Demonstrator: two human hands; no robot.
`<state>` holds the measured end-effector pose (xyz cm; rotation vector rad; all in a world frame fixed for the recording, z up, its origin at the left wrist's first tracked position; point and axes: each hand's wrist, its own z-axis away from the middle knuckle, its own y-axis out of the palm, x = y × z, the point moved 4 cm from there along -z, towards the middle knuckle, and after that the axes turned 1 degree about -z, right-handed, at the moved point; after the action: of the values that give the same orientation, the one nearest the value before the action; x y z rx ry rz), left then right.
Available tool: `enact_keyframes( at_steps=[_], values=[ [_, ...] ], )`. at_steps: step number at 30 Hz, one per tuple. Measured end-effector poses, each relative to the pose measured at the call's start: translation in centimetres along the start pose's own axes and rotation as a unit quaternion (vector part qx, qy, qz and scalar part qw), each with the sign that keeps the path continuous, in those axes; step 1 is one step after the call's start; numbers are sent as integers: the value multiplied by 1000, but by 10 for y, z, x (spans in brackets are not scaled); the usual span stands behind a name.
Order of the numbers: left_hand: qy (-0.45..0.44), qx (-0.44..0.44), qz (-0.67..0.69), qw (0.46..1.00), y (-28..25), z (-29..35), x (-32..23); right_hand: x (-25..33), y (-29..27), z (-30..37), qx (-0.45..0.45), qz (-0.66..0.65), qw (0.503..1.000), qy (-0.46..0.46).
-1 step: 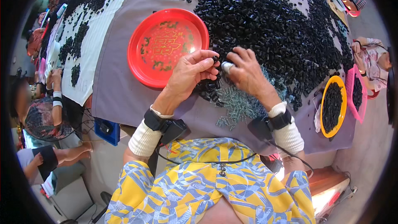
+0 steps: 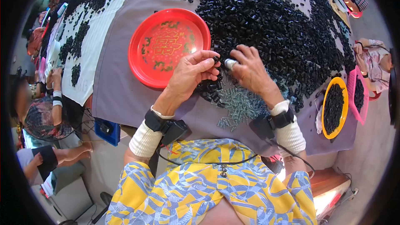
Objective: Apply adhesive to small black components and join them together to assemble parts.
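Between the thumb and fingertips of my left hand (image 2: 192, 74) is a small black plastic piece (image 2: 216, 59), partly hidden by the fingers. Just to its right, my right hand (image 2: 253, 74) has its fingers bent inward, a white wrap round one digit. Whether that hand pinches anything does not show. It hovers over the near edge of a large heap of small black plastic pieces (image 2: 266, 25). Small metal springs (image 2: 237, 106) lie in a pile below and beside my right hand. A round red tray (image 2: 133, 54) with a gold and green pattern stands left of my left hand.
Grey cloth (image 2: 118, 58) covers the table. At the right edge are a yellow oval dish (image 2: 346, 104) of slim black parts and a pink basket (image 2: 361, 116). A blue bin (image 2: 107, 136) sits below the left edge. Other people are around, left and right.
My right hand has shifted slightly to the right, away from the left hand. The left hand stays put with the black plastic piece.
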<state>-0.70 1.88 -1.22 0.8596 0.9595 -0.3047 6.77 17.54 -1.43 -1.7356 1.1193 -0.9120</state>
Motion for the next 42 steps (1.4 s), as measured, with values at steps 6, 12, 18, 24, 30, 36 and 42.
enact_keyframes(
  at_steps=[6, 12, 18, 24, 30, 36, 42],
  values=[
    [-4, -16, -9, 1000, -6, 3, -1, -28, -3, -10, 4, 34, 999, 30],
    [-2, -24, -10, 1000, -6, 3, 0, -38, -11, -5, 10, 25, 997, 68],
    [-5, -26, -13, 1000, -3, -1, 1, -45, -23, 4, -7, -24, 995, 97],
    [-3, -17, -17, 1000, -6, 0, -1, -32, -80, -12, -120, -299, 934, 154],
    [1, -24, -17, 1000, -13, 10, -4, -35, -143, -15, -243, -421, 849, 208],
    [0, -12, -21, 1000, -11, 9, -3, -15, -91, 14, -288, -480, 782, 273],
    [42, -40, -42, 997, -16, 12, -12, 5, -56, 59, -314, -506, 720, 355]
  ],
)
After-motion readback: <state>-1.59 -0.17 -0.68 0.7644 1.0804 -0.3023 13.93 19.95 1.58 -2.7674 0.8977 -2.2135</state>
